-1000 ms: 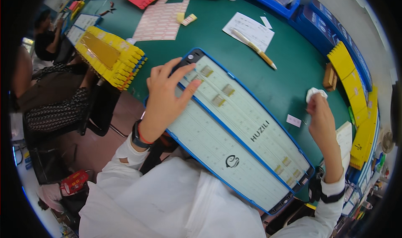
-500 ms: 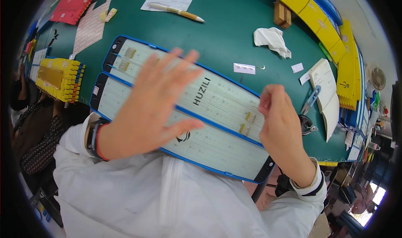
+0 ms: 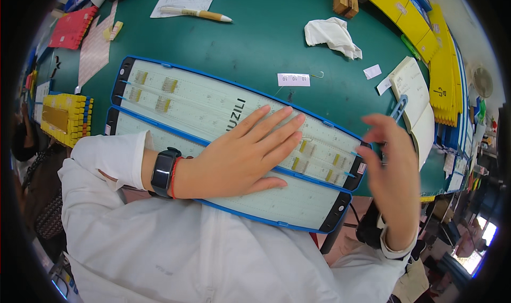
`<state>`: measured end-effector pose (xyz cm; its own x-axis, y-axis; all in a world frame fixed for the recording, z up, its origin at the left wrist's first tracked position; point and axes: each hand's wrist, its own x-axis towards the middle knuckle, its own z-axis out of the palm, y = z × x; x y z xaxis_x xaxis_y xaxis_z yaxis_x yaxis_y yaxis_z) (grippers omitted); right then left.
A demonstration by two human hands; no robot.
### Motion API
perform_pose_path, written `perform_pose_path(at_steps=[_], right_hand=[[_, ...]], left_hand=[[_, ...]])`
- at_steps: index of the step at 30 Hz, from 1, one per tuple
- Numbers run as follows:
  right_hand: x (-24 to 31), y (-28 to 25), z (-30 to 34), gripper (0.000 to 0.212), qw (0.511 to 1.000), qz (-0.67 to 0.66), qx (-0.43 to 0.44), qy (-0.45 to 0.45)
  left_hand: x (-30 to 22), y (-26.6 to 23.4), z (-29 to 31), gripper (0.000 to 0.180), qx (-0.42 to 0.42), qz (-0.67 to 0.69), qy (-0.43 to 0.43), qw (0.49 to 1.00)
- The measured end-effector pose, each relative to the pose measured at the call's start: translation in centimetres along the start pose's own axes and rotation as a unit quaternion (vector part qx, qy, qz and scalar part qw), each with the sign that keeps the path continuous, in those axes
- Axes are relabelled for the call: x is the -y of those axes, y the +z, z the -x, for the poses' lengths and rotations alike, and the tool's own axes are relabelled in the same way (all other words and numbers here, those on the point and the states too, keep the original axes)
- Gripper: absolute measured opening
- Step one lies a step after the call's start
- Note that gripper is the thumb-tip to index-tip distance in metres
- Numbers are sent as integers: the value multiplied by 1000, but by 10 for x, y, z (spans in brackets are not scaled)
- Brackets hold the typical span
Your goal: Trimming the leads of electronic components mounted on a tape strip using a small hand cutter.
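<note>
A long, flat fishing rig case (image 3: 210, 101) with blue edges lies opened out, its two pale panels side by side at a slant. Several small gold-brown pin rows (image 3: 169, 84) are set near both ends of its far panel, with blue tips at the black end caps. My left hand (image 3: 255, 151) lies flat across the middle of the case, fingers spread. Just past the right end hovers my right hand (image 3: 391, 167), slightly blurred, thumb and forefinger apart with nothing visible between them. Beyond the case, a small hook (image 3: 318, 74) sits beside a white label strip (image 3: 293, 80).
A pen (image 3: 199, 14) rests on a paper sheet at the back. Crumpled white tissue (image 3: 332, 37), a wooden block (image 3: 345, 0) and an open notebook (image 3: 410, 95) with blue snips (image 3: 399, 107) are farther right. Yellow cards (image 3: 66, 119) are stacked at left; yellow boxes (image 3: 396, 10) line the back right.
My left hand has come down and right onto the case. My right hand has moved right, off the panel, with its fingers parting. The case sits somewhat differently in view.
</note>
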<state>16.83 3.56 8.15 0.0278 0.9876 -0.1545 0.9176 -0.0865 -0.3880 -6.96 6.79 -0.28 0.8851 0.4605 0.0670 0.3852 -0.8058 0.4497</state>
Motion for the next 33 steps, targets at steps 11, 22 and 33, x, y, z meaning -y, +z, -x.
perform_pose_path(at_steps=[11, 22, 33], right_hand=[[-99, 16, 36, 78, 999, 18, -27, 25], [-29, 52, 25, 58, 735, -633, -223, -100], [-6, 72, 1, 19, 798, -573, -179, -56]], left_hand=[[0, -5, 7, 75, 12, 25, 1, 1000], [-5, -7, 3, 78, 28, 25, -23, 999], [-1, -4, 5, 69, 23, -9, -11, 1000]])
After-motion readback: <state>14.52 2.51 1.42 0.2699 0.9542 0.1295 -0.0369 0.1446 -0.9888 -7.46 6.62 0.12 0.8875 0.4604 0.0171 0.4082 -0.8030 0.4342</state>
